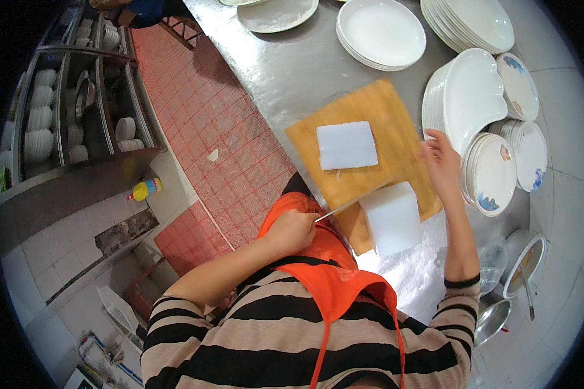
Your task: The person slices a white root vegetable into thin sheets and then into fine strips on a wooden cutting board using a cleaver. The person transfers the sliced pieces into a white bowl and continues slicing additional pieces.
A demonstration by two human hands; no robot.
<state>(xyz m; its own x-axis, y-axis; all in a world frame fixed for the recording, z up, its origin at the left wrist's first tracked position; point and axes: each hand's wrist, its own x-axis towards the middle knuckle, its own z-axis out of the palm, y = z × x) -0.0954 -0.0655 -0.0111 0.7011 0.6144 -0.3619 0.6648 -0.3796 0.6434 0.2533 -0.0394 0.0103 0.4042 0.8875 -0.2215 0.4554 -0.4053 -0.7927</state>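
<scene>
My left hand (pixel 293 232) grips the handle of a knife (pixel 353 202), whose thin blade, seen nearly edge-on, reaches over a yellow cutting board (pixel 306 136). On the board, beyond the blade, lies a flat white rectangular slab (pixel 348 146) with a loose strand at its near edge. A thicker white block (pixel 394 221) rests on the board's near right part, just on my side of the blade. What the white pieces are made of is unclear. Raised by the board's right edge, my right hand (pixel 440 163) is blurred, its fingers apart and nothing seen in them.
Stacked white plates (pixel 382 34) and lobed dishes (pixel 472 102) stand along the steel table (pixel 282 63). Patterned plates (pixel 489 172) sit close to my right hand. A bucket (pixel 523 262) is farther right. Shelves of crockery (pixel 82 97) line the left; another person (pixel 151 12) is at top left.
</scene>
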